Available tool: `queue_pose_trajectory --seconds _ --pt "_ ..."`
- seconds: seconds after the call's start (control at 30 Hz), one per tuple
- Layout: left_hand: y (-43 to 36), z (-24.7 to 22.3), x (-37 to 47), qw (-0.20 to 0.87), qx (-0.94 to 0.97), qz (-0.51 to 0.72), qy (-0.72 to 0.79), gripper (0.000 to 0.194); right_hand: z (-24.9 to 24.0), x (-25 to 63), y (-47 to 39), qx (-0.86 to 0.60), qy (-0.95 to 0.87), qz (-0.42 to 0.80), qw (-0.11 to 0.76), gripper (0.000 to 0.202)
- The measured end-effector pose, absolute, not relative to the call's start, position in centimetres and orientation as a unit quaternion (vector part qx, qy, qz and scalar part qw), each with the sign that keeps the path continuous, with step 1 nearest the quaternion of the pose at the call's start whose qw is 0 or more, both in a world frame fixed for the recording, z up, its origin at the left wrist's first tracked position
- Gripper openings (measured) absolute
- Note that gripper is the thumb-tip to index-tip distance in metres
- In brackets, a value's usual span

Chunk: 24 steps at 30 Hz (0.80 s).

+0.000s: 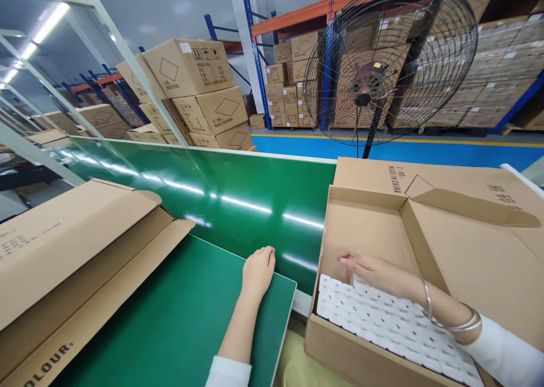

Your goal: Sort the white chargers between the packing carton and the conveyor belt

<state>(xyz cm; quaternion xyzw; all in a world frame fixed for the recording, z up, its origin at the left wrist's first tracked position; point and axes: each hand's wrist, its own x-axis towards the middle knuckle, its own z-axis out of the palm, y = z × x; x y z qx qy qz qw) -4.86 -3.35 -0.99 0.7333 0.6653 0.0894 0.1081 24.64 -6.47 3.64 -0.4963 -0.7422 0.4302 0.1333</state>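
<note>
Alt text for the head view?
A person's right hand hovers over an open brown cardboard carton holding small white packages; the left hand is at the edge of a green tabletop. Behind stands a black wire fan.

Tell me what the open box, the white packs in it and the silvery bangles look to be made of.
Open box: matte brown cardboard, judging by its dull, folded, printed surface. White packs: smooth and pale, perhaps coated card or plastic; they are too small to tell. Bangles: probably polished metal, since they gleam silver, though shiny plastic can't be ruled out.
</note>
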Motion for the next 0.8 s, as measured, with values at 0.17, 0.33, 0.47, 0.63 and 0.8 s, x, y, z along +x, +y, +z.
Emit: queue_pose_trajectory --seconds 0.17,0.33,0.47,0.63,0.8 --pt "-3.4 -1.0 -4.9 0.113 0.735 0.093 0.662 0.028 4.1 23.7 -7.3 -0.483 -0.763 0.419 0.098 0.058" --pt "-3.4 -1.1 -4.9 0.12 0.734 0.095 0.662 0.029 4.3 23.6 -7.0 -0.506 -0.74 0.433 0.094 0.06" --pt "-3.4 -1.0 -4.9 0.116 0.735 0.097 0.661 0.029 4.3 23.2 -6.6 -0.529 -0.746 0.4 0.059 0.062" --pt "-3.4 -1.0 -4.9 0.105 0.739 0.096 0.659 0.028 4.3 22.5 -6.4 -0.492 -0.788 0.37 0.023 0.06" --pt "-3.4 -1.0 -4.9 0.105 0.739 0.095 0.658 0.028 4.0 22.4 -6.6 -0.481 -0.804 0.351 0.006 0.062"
